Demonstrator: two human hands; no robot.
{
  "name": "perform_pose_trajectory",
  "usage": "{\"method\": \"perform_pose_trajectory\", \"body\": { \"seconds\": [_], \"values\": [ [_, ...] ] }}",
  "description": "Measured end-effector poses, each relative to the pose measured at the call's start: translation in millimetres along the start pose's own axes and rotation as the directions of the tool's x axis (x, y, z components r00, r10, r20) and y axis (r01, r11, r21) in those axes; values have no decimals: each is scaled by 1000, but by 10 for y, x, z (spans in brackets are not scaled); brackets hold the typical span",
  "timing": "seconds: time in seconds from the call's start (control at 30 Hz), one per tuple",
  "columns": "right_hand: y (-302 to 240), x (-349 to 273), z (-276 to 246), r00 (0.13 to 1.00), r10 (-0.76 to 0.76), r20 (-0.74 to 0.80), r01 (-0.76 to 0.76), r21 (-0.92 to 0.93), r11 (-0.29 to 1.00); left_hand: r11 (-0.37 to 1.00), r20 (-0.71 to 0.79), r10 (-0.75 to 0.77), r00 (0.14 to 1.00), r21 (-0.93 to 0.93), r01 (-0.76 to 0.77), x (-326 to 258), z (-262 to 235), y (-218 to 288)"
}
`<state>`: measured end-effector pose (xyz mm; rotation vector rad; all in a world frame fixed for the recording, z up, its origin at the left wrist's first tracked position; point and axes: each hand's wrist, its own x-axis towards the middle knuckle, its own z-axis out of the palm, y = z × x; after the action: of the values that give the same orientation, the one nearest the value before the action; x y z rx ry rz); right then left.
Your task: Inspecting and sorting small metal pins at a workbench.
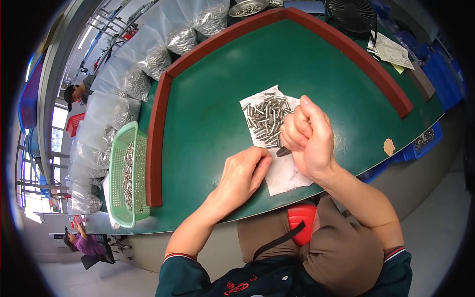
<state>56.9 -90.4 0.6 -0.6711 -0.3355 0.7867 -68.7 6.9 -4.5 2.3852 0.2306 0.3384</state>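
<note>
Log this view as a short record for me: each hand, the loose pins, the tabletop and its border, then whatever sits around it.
Left hand: at the near left of the white sheet, fingers bent; grip contents unclear
Right hand: curled around a dark tool, tip showing
Metal pins: loose pile on the sheet
Tabletop: green, with red-brown border
Left side: green basket and clear bags, holding metal pieces
Far right: black fan, papers
</note>
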Motion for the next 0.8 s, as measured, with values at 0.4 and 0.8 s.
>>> {"method": "perform_pose_trajectory", "body": {
  "seconds": [0.4, 0.8],
  "values": [
    [42, -16, -28, 998, 61, 31, -63, 83, 995, 994, 24, -72, 997, 83, 70, -19, -5, 40],
    [61, -26, 19, 997, 66, -49, -62, 77, 995, 991, -29, -130, 991, 30, 131, -29, 22, 25]
  ]
}}
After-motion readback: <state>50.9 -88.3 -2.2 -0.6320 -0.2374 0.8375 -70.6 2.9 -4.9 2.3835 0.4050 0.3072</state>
